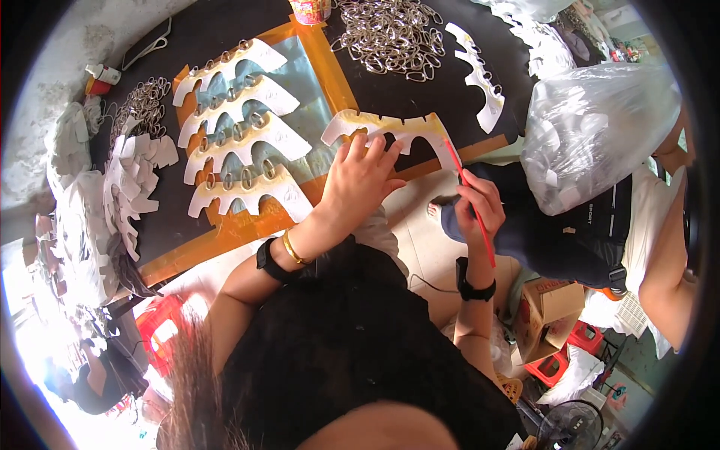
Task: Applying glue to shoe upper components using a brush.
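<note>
My left hand (360, 176) lies with its fingers stretched out and apart on a white scalloped strip (420, 129) with a yellowish band, near the table's front edge. Closed around a thin red stick (453, 155) is my right hand (481, 204); the stick's upper end meets the strip's right end. I cannot make out whether that end has bristles. To the left, several similar white strips (283, 141) lie in a staggered column, with oval metal rings (268, 169) standing along their yellowish bands.
A pile of metal rings (390, 37) lies at the back beside a patterned cup (310, 10). Another strip (489, 109) rests farther right. Orange tape (334, 71) frames a bluish sheet. White pieces (135, 176) hang at the left. A clear plastic bag (592, 127) and a person's leg (667, 247) are at right.
</note>
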Available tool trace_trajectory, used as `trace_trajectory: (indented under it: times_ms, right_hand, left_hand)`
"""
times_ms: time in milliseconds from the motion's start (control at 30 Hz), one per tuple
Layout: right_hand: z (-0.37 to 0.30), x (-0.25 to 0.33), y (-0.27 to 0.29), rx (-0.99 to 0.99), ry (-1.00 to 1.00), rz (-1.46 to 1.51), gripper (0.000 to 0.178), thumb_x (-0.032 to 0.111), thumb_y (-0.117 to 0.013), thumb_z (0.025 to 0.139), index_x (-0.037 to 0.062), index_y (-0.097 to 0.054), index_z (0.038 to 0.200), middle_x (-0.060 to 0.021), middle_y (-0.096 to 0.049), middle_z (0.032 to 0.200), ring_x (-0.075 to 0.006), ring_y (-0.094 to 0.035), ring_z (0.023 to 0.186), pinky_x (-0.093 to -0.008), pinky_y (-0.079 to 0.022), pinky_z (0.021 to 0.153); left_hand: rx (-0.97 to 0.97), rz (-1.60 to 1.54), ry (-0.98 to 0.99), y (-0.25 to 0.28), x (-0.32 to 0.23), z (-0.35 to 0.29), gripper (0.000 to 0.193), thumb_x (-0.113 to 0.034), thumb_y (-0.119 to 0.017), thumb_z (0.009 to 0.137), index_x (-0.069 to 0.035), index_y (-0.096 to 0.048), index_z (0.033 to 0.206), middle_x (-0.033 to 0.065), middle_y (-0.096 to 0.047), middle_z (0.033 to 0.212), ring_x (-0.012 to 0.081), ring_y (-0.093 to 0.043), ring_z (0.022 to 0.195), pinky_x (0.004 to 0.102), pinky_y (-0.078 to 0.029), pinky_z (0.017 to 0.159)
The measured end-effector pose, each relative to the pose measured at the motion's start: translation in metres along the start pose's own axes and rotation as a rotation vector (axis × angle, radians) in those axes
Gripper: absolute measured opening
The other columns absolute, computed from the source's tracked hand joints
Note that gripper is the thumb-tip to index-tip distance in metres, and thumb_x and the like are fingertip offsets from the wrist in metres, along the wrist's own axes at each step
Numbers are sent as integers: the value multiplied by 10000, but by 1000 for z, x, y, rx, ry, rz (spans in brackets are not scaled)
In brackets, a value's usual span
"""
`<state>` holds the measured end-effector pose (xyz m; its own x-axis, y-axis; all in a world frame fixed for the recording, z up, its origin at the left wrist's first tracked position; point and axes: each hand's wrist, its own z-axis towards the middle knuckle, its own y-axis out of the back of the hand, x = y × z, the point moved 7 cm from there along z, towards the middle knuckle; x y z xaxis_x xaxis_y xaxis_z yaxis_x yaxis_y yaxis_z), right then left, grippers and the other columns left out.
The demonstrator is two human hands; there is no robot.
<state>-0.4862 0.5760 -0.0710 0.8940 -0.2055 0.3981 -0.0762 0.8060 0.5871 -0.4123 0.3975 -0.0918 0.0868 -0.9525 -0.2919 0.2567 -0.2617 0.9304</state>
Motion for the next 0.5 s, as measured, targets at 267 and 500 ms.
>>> trace_trajectory:
  times_ms: [267, 500]
  right_hand:
    - [-15, 1, 8, -28, -56, -25, 248, -135, -589, 640, 20, -635, 829, -138, -651, 977, -267, -629, 770, -315, -518, 669]
    - [-6, 5, 16, -122, -219, 104, 194, -116, -579, 745, 17, -629, 877, -156, -647, 958, -253, -628, 797, -301, -514, 708]
  left_hand:
    - [-11, 30, -27, -2, 1, 8, 565, -390, -668, 758, -143, -498, 1237, 86, -495, 1133, 269, -460, 1065, 385, -430, 872]
    - [-24, 44, -5, 5, 5, 10, 561, -397, -668, 750, -140, -507, 1222, 89, -493, 1136, 283, -459, 1087, 388, -430, 890]
